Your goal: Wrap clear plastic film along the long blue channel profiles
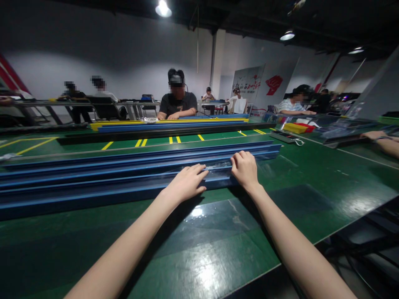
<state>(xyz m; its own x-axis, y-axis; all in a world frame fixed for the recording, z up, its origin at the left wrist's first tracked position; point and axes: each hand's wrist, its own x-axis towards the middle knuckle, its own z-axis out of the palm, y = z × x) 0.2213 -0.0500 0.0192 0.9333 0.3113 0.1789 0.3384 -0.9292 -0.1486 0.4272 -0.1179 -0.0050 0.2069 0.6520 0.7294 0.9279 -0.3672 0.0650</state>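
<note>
Long blue channel rails [131,189] lie side by side across the green table in front of me. A clear plastic strip [218,165] covers part of the nearer rails between my hands. My left hand [188,181] rests on the nearest rail at the strip, fingers stretched and apart. Farther right, my right hand [245,168] is closed with bent fingers at the strip's edge; its fingertips are partly hidden. Another clear plastic sheet [218,220] lies flat on the table beneath my forearms.
Beyond the rails, the green table [336,170] has yellow tape marks [171,140]. A black rail [149,134] and yellow rails [202,121] lie farther back, before a seated person [177,99]. A power strip [286,137] and a yellow bin [294,128] sit right. Another person's hand [374,135] reaches in.
</note>
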